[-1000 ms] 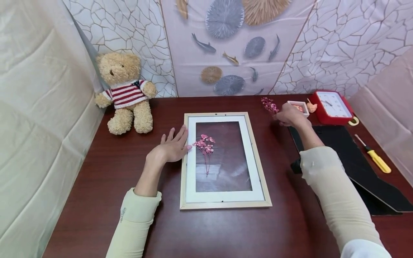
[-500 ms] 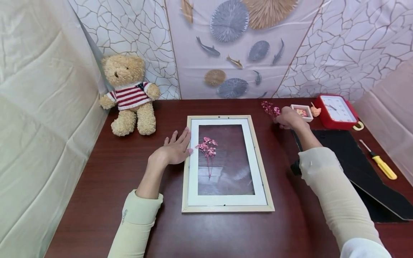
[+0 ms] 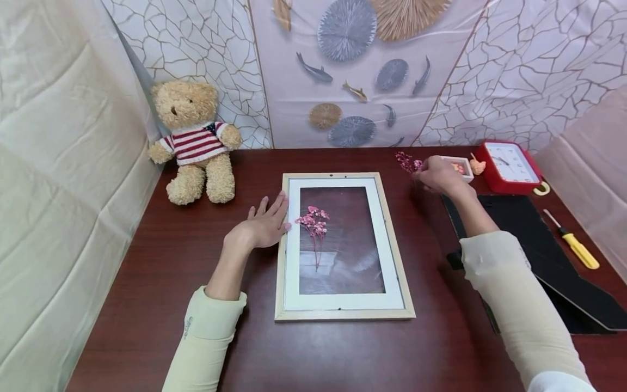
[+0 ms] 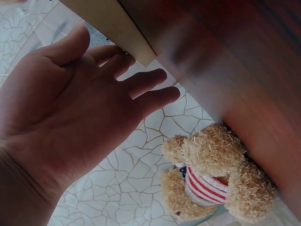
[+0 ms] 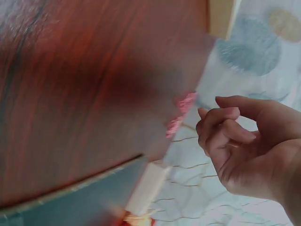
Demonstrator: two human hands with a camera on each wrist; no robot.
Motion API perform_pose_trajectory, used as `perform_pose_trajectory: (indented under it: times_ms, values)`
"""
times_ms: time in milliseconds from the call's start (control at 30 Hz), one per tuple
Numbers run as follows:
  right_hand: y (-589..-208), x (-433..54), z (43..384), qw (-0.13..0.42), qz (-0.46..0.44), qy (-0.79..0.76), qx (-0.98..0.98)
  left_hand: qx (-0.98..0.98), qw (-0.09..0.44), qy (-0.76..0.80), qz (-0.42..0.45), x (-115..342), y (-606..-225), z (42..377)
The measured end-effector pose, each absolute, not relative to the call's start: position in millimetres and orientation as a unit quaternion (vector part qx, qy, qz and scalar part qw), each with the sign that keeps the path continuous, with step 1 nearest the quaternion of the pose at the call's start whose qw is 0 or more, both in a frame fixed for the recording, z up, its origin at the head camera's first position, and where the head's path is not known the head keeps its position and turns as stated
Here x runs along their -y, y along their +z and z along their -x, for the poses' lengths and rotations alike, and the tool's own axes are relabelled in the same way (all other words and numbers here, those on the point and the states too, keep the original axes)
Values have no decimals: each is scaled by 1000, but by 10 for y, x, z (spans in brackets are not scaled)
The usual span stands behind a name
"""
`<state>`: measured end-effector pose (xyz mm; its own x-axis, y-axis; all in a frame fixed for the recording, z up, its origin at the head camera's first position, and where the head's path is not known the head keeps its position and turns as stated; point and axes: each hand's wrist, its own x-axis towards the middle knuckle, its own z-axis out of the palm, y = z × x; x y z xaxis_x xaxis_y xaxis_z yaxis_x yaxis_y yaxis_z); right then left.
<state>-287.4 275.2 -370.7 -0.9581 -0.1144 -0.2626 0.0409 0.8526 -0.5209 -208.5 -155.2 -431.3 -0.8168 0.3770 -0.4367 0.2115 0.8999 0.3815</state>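
Note:
A light wooden picture frame (image 3: 345,314) with a white mat lies on the dark table. On its pane, left of the middle, rests a pink dried flower sprig (image 3: 313,222). My left hand (image 3: 259,226) touches the frame's left edge, fingers spread; the left wrist view shows that hand (image 4: 84,99) palm-on beside the frame's wooden edge (image 4: 110,28). Beyond the frame's upper right, my right hand (image 3: 438,175), fingers curled, pinches the stem end of a second pink sprig (image 3: 406,162). The right wrist view shows the curled hand (image 5: 244,141), but its pinch point is hidden.
A teddy bear (image 3: 193,141) sits at the back left. Behind my right hand are a small box (image 3: 462,167), a small orange item (image 3: 477,164) and a red clock (image 3: 509,167). Black backing board (image 3: 539,256) and a yellow screwdriver (image 3: 578,247) lie at the right.
The head view has shifted slightly. Both hands stay nearly in place, my left at the frame's edge and my right at the second sprig.

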Motion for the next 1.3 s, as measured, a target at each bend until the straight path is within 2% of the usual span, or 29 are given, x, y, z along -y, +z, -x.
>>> perform_pose_trajectory:
  times_ms: [167, 300, 467, 533, 667, 733, 900, 967, 1033, 1200, 1300]
  values:
    - [-3518, -2471, 2673, 139, 95, -283, -944, -942, 259, 153, -151, 1545, -4317, 2095]
    - [-3411, -2117, 2379, 145, 163, -262, -940, -940, 264, 153, -152, 1535, -4317, 2101]
    - [-3423, -1644, 1983, 190, 214, -244, -927, -940, 264, 148, -157, 1527, -4288, 2092]
    - [-3482, -1484, 1868, 209, 224, -245, -920, -941, 263, 145, -156, 1527, -4265, 2085]
    - [-3613, -1227, 1714, 206, 263, -213, -918, -940, 271, 147, -150, 1535, -4257, 2095]
    - [-3815, -1178, 1718, 190, 286, -193, -919, -938, 275, 147, -151, 1541, -4270, 2108]
    - [-4329, -1031, 1779, 181, 280, -121, -935, -937, 274, 148, -155, 1551, -4313, 2156]
    - [-4359, -920, 1744, 181, 266, -85, -943, -939, 270, 148, -154, 1559, -4330, 2173]
    - [-4266, -822, 1655, 179, 263, -72, -945, -941, 265, 148, -153, 1568, -4352, 2189]
    - [-3737, -589, 1356, 193, 262, -44, -945, -941, 265, 148, -149, 1568, -4345, 2174]
    - [-3731, -572, 1330, 188, 269, -28, -944, -939, 268, 153, -151, 1560, -4320, 2145]
